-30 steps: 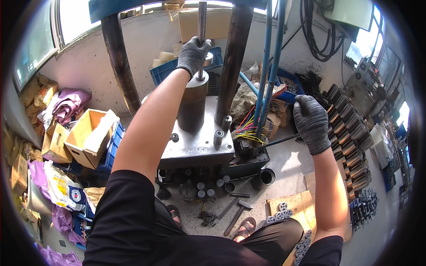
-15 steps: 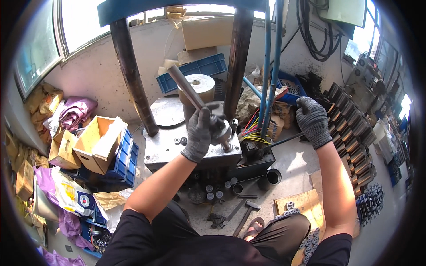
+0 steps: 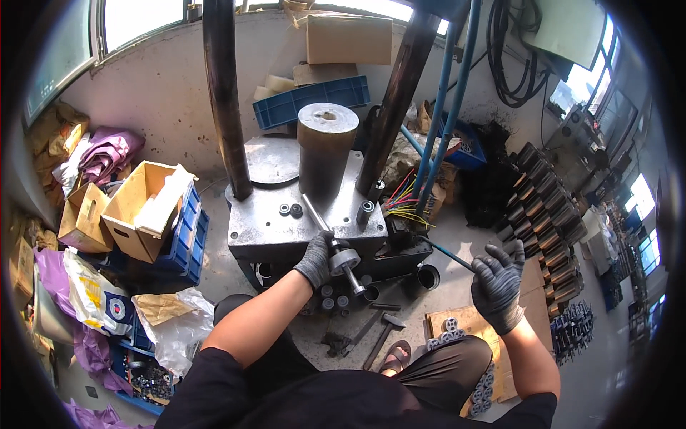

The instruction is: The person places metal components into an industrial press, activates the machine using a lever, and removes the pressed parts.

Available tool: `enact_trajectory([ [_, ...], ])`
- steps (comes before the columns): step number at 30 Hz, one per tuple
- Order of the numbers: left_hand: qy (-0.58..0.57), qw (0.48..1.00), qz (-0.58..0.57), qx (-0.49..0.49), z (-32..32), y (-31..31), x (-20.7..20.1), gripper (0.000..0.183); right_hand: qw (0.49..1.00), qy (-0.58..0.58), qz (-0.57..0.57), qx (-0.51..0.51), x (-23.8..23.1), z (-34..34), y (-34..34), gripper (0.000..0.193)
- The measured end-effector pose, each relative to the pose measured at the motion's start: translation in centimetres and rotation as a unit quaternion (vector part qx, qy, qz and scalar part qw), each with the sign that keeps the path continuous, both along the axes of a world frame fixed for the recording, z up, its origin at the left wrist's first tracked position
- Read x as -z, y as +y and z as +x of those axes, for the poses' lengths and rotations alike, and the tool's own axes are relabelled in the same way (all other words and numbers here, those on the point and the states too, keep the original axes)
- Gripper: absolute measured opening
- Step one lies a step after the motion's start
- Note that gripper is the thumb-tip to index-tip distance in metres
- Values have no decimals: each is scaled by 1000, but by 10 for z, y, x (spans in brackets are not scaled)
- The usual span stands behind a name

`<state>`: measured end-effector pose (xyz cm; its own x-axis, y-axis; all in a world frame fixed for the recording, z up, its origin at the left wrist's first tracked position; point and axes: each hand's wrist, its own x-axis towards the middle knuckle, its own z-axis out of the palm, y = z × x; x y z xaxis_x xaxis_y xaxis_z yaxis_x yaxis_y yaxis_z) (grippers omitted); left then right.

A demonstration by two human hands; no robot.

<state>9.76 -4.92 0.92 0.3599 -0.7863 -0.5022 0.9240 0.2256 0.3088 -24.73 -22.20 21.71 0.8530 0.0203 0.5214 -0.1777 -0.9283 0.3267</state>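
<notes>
My left hand, in a dark grey glove, is closed round a steel shaft with a round flange near its lower end. The shaft slants in front of the press table, its thin upper end over the table's front part. Two small dark rings lie on that table beside it. Behind stands a thick metal cylinder with a hole in its top. My right hand, gloved too, has its fingers apart at the end of a thin lever rod; whether it presses on the rod I cannot tell.
Dark press columns and blue hoses rise around the table. A hammer and metal cups are on the floor. Cardboard boxes on blue crates stand left; stacked metal tubes stand right.
My left hand has brought the shaft down and nearer, away from in front of the cylinder. My right hand has dropped to the lever, its fingers spreading. The lever end sits lower; the view has shifted.
</notes>
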Motion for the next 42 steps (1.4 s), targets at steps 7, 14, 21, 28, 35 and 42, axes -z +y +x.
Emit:
enact_trajectory([
  [7,-56,995,81,9,1,3,-8,50,960,-135,182,-162,29,32,65,30],
  [14,-147,988,26,43,-39,26,36,39,482,-99,870,8,224,78,87,19],
  [21,-916,396,-69,16,-102,28,-51,29,27,23,995,-97,199,90,115,79],
  [28,-981,179,-25,74,-124,31,-86,40,-120,-96,975,-158,174,99,68,61],
  [35,-911,409,26,43,-68,33,-49,38,-55,-212,972,-79,211,125,50,35],
  [42,-649,731,9,210,-53,13,-52,48,142,-100,982,-70,211,110,66,41],
])
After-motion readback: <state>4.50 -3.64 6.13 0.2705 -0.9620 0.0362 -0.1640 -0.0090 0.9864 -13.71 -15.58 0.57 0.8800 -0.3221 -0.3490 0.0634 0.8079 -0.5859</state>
